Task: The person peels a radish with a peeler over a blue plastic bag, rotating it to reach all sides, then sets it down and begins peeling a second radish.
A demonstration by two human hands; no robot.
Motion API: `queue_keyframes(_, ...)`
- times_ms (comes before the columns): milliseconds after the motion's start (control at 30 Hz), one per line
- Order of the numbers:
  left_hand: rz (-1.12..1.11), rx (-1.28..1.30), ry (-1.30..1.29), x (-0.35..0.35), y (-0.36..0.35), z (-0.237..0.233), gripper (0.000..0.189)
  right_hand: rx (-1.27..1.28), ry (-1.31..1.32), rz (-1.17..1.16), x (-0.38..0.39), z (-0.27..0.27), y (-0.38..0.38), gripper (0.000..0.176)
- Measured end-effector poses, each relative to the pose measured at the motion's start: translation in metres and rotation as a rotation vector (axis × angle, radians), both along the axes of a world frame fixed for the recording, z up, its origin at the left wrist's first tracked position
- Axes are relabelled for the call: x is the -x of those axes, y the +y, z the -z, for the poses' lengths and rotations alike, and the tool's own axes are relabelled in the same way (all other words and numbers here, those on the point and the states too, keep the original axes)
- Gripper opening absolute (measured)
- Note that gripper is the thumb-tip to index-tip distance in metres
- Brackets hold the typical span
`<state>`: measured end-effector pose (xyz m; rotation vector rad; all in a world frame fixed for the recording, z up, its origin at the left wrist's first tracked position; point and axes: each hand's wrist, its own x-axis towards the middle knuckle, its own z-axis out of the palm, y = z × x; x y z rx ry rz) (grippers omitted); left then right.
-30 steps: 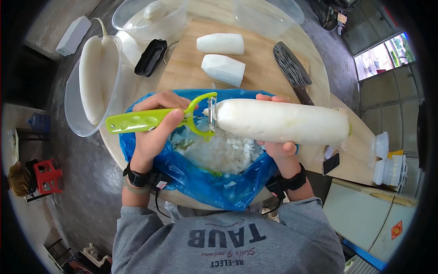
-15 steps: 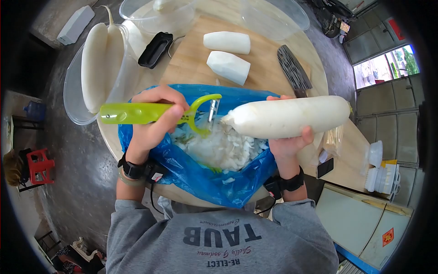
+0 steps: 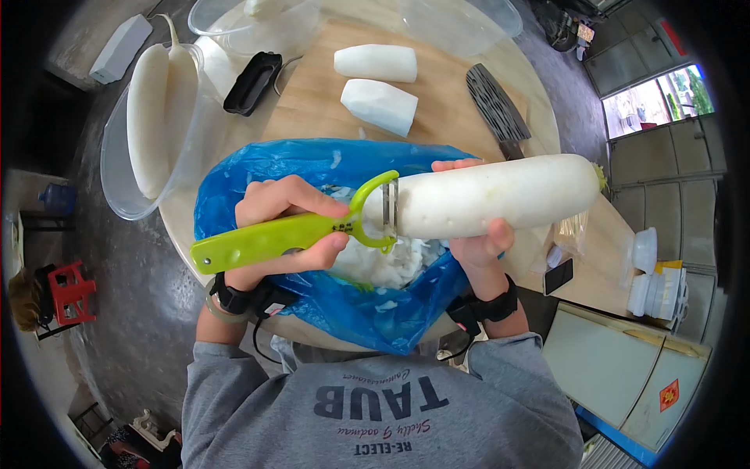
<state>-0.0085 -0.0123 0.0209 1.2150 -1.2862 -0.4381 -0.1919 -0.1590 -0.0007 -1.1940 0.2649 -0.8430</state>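
In the head view my left hand (image 3: 285,215) is closed round the handle of a green peeler (image 3: 266,244). The peeler's metal blade lies against the tapered left end of a long white daikon radish (image 3: 492,195). My right hand (image 3: 480,250) grips that radish from below and behind, holding it nearly level. Beneath both hands sits a blue plastic bag (image 3: 258,168), its mouth open, with white peelings (image 3: 383,266) inside. Behind it, two peeled radish pieces (image 3: 379,105) rest on a wooden cutting board (image 3: 312,109).
A cleaver-like knife with a dark patterned blade (image 3: 496,109) lies on the board's right side. Two whole radishes stand in a clear plastic tub (image 3: 117,184) at left. A black tray (image 3: 254,84) and more clear tubs are at the back. A phone (image 3: 558,277) lies at right.
My left hand has moved the peeler rightward and tilted it, bringing the blade onto the radish's end. The radish stays in my right hand. The whole view has shifted slightly.
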Motion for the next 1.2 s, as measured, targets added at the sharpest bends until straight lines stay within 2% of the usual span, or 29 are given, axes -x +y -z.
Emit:
queue_keyframes(167,0.015,-0.009,0.051,0.001,0.001,0.003,0.02,0.098,-0.014,0.0,0.001,0.0,-0.001,0.073)
queue_keyframes(233,0.04,0.018,0.034,0.001,0.0,0.004,0.019,0.068,-0.061,0.033,0.003,0.005,-0.002,0.073)
queue_keyframes(367,-0.048,-0.031,0.143,0.003,0.0,0.004,0.017,-0.03,-0.15,0.124,0.005,0.006,-0.006,0.074)
queue_keyframes(433,-0.019,-0.031,0.19,0.002,-0.001,0.004,0.016,0.039,-0.154,0.085,0.006,0.006,-0.01,0.073)
queue_keyframes(633,-0.064,0.024,0.01,0.0,-0.004,0.002,0.016,0.026,-0.19,0.112,0.004,0.008,-0.009,0.072)
queue_keyframes(867,-0.06,0.025,-0.032,-0.004,-0.002,0.0,0.014,0.054,-0.167,0.117,0.003,0.011,-0.009,0.071)
queue_keyframes(967,-0.082,0.021,0.018,-0.008,-0.003,0.0,0.012,0.062,-0.26,0.118,0.007,0.018,-0.015,0.07)
queue_keyframes(1067,-0.122,-0.014,0.078,-0.017,-0.002,-0.002,0.01,-0.177,-0.463,0.051,0.014,0.007,-0.018,0.07)
queue_keyframes(1167,-0.069,-0.008,0.057,-0.014,-0.004,-0.002,0.009,-0.188,-0.398,0.159,0.014,0.005,-0.019,0.071)
queue_keyframes(1200,-0.049,-0.022,0.04,-0.015,-0.002,-0.001,0.009,-0.16,-0.397,0.111,0.015,0.006,-0.02,0.072)
